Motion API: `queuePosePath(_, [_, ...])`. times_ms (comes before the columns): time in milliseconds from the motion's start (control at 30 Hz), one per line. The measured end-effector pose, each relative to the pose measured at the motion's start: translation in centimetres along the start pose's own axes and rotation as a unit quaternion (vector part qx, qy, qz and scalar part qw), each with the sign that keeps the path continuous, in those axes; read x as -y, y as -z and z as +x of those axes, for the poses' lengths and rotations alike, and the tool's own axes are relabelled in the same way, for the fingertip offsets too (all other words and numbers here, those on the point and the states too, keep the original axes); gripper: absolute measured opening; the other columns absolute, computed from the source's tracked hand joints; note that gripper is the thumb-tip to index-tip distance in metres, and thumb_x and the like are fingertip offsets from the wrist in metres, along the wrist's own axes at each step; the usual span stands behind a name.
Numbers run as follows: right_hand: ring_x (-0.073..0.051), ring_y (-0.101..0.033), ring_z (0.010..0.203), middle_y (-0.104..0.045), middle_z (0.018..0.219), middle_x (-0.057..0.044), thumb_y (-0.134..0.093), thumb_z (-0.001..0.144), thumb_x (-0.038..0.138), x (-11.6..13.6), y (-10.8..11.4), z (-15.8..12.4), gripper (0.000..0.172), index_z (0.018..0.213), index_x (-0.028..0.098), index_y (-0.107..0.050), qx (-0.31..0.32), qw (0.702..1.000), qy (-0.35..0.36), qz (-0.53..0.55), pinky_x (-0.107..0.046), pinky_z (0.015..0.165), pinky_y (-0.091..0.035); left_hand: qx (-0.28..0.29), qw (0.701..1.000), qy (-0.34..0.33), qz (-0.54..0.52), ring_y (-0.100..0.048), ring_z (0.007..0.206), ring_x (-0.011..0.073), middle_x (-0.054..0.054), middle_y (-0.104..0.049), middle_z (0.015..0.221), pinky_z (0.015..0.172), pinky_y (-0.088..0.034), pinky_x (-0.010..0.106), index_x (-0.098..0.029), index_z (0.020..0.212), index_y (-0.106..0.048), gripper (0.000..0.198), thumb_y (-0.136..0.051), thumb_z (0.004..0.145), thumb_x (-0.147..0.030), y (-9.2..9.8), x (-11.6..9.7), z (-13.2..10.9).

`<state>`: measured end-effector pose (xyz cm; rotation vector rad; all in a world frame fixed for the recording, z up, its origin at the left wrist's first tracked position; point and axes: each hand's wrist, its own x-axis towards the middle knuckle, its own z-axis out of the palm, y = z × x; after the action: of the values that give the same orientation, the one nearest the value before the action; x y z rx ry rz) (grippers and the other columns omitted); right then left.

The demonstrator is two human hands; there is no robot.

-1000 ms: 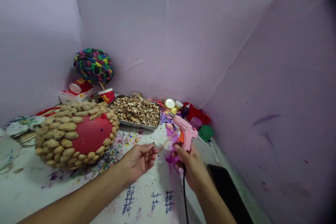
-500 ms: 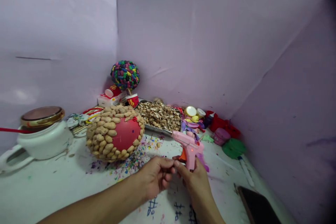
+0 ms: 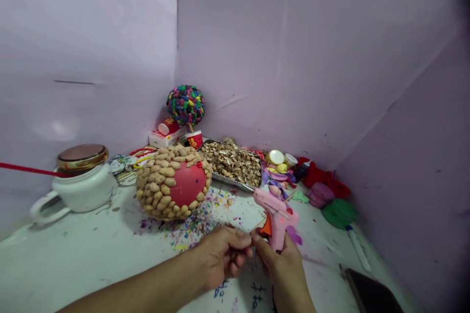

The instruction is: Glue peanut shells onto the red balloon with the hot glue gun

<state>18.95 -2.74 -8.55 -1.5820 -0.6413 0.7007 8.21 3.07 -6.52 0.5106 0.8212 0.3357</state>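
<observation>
A pink hot glue gun [image 3: 279, 215] with an orange trigger and a small red light points up and left; its handle rests in my right hand [image 3: 284, 269]. My right thumb reaches left and meets the fingertips of my left hand [image 3: 227, 257]. The left fingers are curled in a pinch; whatever lies between them is too small or hidden to name. Beyond the left hand is a red balloon [image 3: 189, 183], mostly covered in peanuts [image 3: 157, 186], with a bare red patch facing right. Behind it, a metal tray [image 3: 235, 183] holds peanut shells [image 3: 238, 161].
A white mug [image 3: 82, 188] with a gold-rimmed lid stands left. A multicoloured ball on a stick [image 3: 186, 105] stands behind in a red cup [image 3: 194, 140]. Right are clay tubs [image 3: 275, 157], a green lid [image 3: 340, 212], a pen [image 3: 359, 249] and a phone [image 3: 372, 291]. Coloured flecks [image 3: 191, 230] litter the table.
The whole view has shifted, so things sit slightly farther right. Both hands keep their pinched pose with fingertips together, and the glue gun stays at my right hand.
</observation>
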Motion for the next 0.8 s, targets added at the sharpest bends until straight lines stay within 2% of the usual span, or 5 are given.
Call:
queuePosePath(233, [-0.008,-0.034,0.034,-0.047,0.042,0.007,-0.069,0.06,0.038,-0.1,-0.1,0.0,0.028,0.074,0.017,-0.057,0.028,1.0,0.001,-0.013,-0.02,0.033,-0.02,0.003,1.0,0.003,-0.026,-0.04,0.033,0.0024,-0.001,-0.053,0.05,0.031,-0.025,0.011,-0.009,0.063,-0.06,0.004,-0.058,0.067,-0.01,0.7,0.0,-0.3])
queuePosePath(333, [-0.009,-0.036,0.037,-0.05,0.046,0.005,-0.066,0.064,0.04,1.1,1.2,0.1,0.035,0.088,0.014,-0.06,0.064,0.998,0.015,-0.003,-0.02,0.035,-0.022,0.012,0.999,-0.013,-0.051,-0.043,0.035,0.0025,-0.001,-0.054,0.053,0.033,-0.029,0.011,-0.009,0.063,-0.059,0.007,-0.057,0.07,-0.009,1.0,-0.2,0.0])
queuePosePath(467, [-0.012,-0.045,0.048,-0.058,0.054,0.002,-0.063,0.07,0.044,2.3,3.7,-0.6,0.038,0.095,0.016,-0.058,0.074,0.997,0.032,0.015,-0.022,0.046,-0.036,0.0,0.996,-0.028,-0.088,-0.044,0.037,0.0014,-0.002,-0.052,0.054,0.033,-0.03,0.009,-0.008,0.067,-0.059,0.006,-0.057,0.073,-0.009,1.5,-0.6,0.3])
queuePosePath(667, [-0.02,-0.058,0.072,-0.067,0.086,-0.006,-0.069,0.066,0.044,1.3,6.5,-1.7,0.041,0.098,0.02,-0.061,0.088,0.996,0.005,0.0,-0.028,0.062,-0.046,-0.028,0.993,-0.019,-0.113,-0.042,0.035,0.0012,-0.001,-0.053,0.053,0.031,-0.029,0.009,-0.007,0.07,-0.06,0.004,-0.058,0.073,-0.009,1.8,-1.0,0.7])
queuePosePath(800, [-0.017,-0.053,0.063,-0.064,0.074,-0.002,-0.066,0.069,0.047,0.9,7.1,-1.8,0.037,0.094,0.021,-0.064,0.096,0.995,0.011,0.019,-0.024,0.057,-0.042,-0.035,0.992,-0.02,-0.117,-0.041,0.035,0.0015,-0.001,-0.052,0.053,0.031,-0.029,0.01,-0.007,0.071,-0.059,0.004,-0.058,0.073,-0.01,2.1,-1.1,0.6])
